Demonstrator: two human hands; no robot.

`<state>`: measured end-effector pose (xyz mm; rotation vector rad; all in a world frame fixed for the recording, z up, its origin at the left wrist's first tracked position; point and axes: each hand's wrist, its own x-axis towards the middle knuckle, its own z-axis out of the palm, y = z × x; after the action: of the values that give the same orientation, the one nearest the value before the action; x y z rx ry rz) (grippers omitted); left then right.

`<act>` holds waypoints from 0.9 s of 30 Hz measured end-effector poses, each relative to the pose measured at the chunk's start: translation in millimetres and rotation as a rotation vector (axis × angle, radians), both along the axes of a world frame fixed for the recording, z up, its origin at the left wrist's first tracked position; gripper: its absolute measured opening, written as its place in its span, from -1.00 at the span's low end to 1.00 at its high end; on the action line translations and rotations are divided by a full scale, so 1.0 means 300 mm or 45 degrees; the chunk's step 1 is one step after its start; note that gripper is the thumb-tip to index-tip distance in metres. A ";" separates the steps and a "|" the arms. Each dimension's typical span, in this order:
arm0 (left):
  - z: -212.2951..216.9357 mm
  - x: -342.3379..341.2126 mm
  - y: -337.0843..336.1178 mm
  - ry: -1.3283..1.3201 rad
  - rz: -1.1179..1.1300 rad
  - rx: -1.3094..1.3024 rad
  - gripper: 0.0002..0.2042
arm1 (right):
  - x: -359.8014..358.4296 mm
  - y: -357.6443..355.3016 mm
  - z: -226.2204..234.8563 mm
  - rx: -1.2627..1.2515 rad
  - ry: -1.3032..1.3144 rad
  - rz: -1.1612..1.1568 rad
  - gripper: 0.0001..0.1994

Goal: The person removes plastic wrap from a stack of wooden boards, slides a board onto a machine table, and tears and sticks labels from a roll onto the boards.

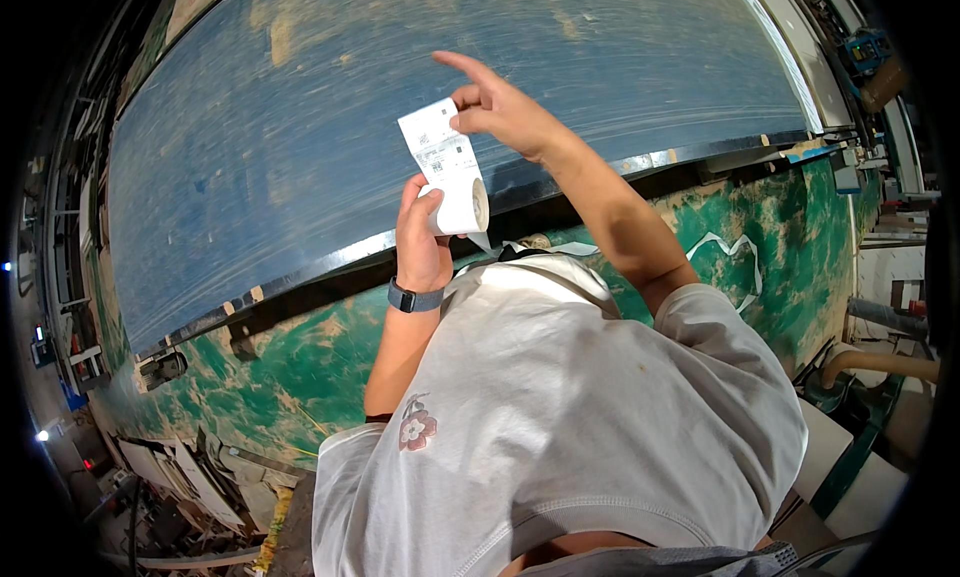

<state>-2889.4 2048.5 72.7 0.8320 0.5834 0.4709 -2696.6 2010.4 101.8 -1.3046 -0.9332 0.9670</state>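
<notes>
A roll of white printed labels rests in my left hand, whose fingers and thumb wrap round it. From the roll a strip of labels runs up and away over the blue tabletop. My right hand pinches the strip's far end between thumb and curled fingers, with the index finger stretched out to the left. A short white tail of paper hangs below the roll. On my left wrist sits a dark band.
A large scuffed blue table fills the far side, its metal-edged front just before me. Below lies a dusty green floor with a loose white strap at right. Stacked boards stand at lower left, a curved pipe at right.
</notes>
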 end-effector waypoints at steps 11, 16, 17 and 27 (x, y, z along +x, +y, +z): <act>-0.007 -0.007 0.002 -0.045 0.029 -0.079 -0.62 | -0.014 0.012 -0.039 -0.022 -0.060 -0.037 -0.21; -0.005 -0.013 0.001 -0.051 0.027 -0.089 -0.60 | -0.005 0.014 -0.021 0.009 0.024 -0.073 -0.26; -0.005 -0.011 -0.001 -0.049 0.029 -0.082 -0.61 | -0.001 0.015 -0.024 0.003 0.007 -0.061 -0.27; -0.024 -0.008 0.004 -0.051 0.008 -0.074 -0.61 | -0.006 -0.009 -0.012 -0.015 0.091 0.104 -0.16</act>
<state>-2891.7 2049.7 65.6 0.7637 0.5604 0.4731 -2698.4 2007.8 98.2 -1.2418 -0.9326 1.0774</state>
